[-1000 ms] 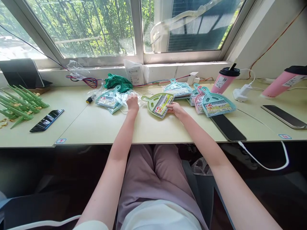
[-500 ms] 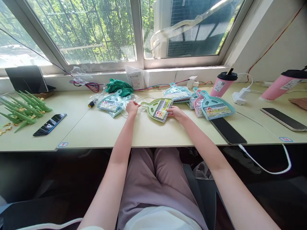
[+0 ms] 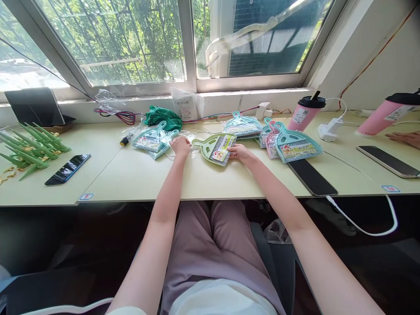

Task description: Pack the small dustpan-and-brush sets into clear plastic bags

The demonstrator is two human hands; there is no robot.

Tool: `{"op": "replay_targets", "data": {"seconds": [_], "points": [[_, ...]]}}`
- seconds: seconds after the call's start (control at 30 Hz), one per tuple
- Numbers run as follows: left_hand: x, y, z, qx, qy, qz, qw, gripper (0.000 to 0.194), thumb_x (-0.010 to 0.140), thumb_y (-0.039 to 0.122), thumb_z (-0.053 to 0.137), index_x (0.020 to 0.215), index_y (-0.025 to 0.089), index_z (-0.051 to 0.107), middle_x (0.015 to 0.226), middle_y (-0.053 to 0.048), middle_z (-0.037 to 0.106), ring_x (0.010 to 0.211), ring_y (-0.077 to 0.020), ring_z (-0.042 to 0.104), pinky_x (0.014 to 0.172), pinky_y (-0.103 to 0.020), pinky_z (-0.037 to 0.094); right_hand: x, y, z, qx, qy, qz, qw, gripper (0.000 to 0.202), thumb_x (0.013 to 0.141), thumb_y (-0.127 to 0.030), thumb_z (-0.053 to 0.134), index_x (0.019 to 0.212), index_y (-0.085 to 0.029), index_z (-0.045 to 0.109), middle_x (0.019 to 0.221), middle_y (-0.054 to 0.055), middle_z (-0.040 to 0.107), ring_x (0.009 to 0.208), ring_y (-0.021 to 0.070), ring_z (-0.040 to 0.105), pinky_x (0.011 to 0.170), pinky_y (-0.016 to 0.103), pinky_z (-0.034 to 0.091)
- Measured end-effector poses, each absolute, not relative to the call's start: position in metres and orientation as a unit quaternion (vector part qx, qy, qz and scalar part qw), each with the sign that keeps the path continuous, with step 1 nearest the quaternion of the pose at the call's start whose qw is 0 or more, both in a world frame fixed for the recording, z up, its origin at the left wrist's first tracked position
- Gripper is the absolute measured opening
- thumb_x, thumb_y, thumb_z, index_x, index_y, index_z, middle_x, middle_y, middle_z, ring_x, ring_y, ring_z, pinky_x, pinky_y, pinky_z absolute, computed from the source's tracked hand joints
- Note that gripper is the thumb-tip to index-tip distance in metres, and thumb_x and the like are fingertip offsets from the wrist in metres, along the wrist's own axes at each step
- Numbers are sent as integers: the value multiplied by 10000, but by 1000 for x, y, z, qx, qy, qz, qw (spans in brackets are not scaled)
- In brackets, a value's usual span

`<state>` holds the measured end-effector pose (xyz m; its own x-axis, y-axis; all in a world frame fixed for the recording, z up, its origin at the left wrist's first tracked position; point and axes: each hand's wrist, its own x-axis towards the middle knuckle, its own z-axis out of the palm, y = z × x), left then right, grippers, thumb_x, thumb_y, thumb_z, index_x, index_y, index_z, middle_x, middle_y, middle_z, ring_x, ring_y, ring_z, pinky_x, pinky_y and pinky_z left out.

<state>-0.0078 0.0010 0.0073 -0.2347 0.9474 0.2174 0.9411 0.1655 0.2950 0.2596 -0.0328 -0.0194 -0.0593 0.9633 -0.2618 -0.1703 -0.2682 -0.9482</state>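
A green dustpan-shaped set (image 3: 214, 148) with a printed label and dark bristles lies over the middle of the desk. My right hand (image 3: 240, 152) grips its right edge. My left hand (image 3: 180, 145) is closed beside the tip of its handle, pinching something thin and clear that I cannot make out well. Left of that hand is a small pile of wrapped blue-green sets (image 3: 150, 139). Behind and to the right lie more wrapped sets (image 3: 243, 126), and a pink one (image 3: 271, 140) leans by a blue-green one (image 3: 297, 146).
A black phone (image 3: 313, 178) lies near the front edge, its white cable hanging down. Pink cups (image 3: 300, 114) stand at the right, near another person's hand (image 3: 405, 138). Green spiky pieces (image 3: 33, 146) and a phone (image 3: 68, 169) lie left. A green bag (image 3: 163, 118) sits behind.
The other person's hand at the far right edge has moved and shows more of its fingers. My left hand has shifted very slightly; my right hand still grips the green set.
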Motion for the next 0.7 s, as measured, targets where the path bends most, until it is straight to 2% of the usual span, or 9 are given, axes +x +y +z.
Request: {"op": "replay_targets", "data": {"seconds": [0.2,0.37,0.53,0.7], "points": [[-11,3,1,600,756,262,-2,259,943,213,537,1005,198,788,1110,-144,785,1149,-331,667,1123,-482,356,260,-29,-21,-517,-379,613,462,146,868,20,663,894,-121,686,791,88,789,612,162,734,591,244,636],[-10,2,-3,586,744,319,-19,317,1011,264,448,1104,201,744,1119,-135,778,1136,-318,662,1132,-461,348,260,-30,-23,-506,-397,616,456,134,857,8,689,912,-114,705,808,99,796,639,172,744,701,294,668],[9,-10,2,670,656,345,-48,305,1037,303,439,1087,234,731,1169,-123,755,1237,-320,603,1176,-466,307,257,-32,-24,-489,-417,616,455,122,836,-21,752,899,-122,723,828,84,799,641,164,741,716,300,673],[26,-23,6,701,589,398,-57,307,1058,321,419,1116,257,714,1283,-94,727,1331,-300,549,1242,-483,248,253,-33,-22,-451,-411,617,497,110,858,-38,756,904,-129,712,851,75,803,678,166,754,777,324,674]]}}
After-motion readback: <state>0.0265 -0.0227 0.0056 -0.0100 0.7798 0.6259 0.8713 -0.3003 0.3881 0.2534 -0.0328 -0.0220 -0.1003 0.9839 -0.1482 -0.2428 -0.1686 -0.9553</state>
